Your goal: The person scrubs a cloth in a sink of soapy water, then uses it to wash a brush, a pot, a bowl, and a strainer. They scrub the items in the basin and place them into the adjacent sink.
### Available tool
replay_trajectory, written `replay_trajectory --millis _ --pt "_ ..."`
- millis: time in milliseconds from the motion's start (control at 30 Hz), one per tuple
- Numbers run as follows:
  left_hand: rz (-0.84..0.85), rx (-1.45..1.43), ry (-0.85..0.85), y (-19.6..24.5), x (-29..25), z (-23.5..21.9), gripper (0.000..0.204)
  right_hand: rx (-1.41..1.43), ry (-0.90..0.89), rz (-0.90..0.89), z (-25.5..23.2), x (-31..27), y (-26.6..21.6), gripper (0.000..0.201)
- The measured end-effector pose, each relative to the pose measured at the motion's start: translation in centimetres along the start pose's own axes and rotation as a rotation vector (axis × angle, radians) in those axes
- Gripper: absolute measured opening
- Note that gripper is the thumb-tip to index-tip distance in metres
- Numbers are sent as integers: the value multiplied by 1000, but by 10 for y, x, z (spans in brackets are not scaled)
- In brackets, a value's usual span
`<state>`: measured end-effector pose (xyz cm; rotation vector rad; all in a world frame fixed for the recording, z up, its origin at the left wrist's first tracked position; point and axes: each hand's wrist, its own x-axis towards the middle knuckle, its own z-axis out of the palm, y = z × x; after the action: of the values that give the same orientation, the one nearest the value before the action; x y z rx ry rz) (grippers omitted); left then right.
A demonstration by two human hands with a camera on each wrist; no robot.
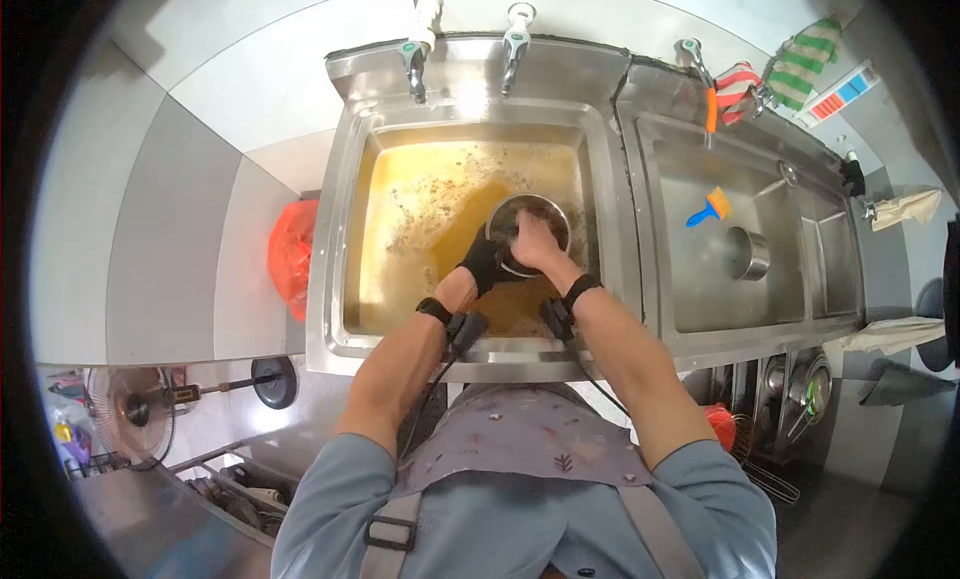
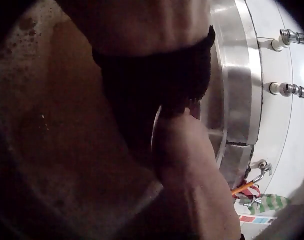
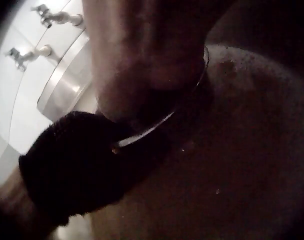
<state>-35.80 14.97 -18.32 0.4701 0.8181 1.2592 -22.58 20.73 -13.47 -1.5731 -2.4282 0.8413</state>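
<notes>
Metal pot [image 1: 504, 217] is being held in the sink [image 1: 335, 239], toward three o'clock. Gloved left hand [image 1: 482, 263] is clamping its fingers on the wall at eight; bare right hand [image 1: 536, 239] is dipping inside, fingers can't tell. Blue-orange brush [image 1: 712, 207] is lying at three.

Black-gloved left grip [image 3: 74, 165] at the shiny pot rim [image 3: 148, 133], bare right grip [image 3: 142, 85] inside

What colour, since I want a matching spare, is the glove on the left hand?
Black; the glove shows best in the head view.
</notes>
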Motion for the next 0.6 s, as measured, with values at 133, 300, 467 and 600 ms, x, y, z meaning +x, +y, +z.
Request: replay_trajectory --millis 133,300,467,600 --pt "-68 -12 -144 -1 2 -19 48 373 -169 104 -12 2 -3 65" --pt "279 691 -310 21 -6 -12 72 539 -231 119 -30 -8 -17 69" --pt "390 1204 -237 24 -5 -16 90 470 -274 66 -29 -8 -27 52" --pt "337 1098 -185 -3 17 -52 105 183 -312 -164 -32 -12 -28 36"
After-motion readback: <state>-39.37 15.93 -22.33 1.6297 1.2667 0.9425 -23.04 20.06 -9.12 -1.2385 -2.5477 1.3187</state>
